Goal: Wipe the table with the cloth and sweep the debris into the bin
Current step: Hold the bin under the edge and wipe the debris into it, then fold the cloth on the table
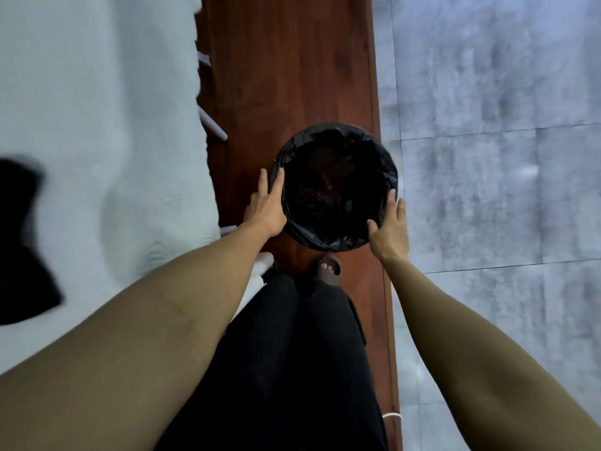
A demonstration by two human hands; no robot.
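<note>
While the person stands over it, the round bin (335, 187), lined with a black bag, sits on the reddish wood floor (292, 60) between both hands. Left hand (268, 206) lies flat against the bin's left side, fingers straight. Right hand (390, 227) presses the right side, thumb over the rim, fingers extended. Brownish debris shows inside. White-covered table (97, 92) at left; a black cloth (22, 239), blurred, lies on it.
</note>
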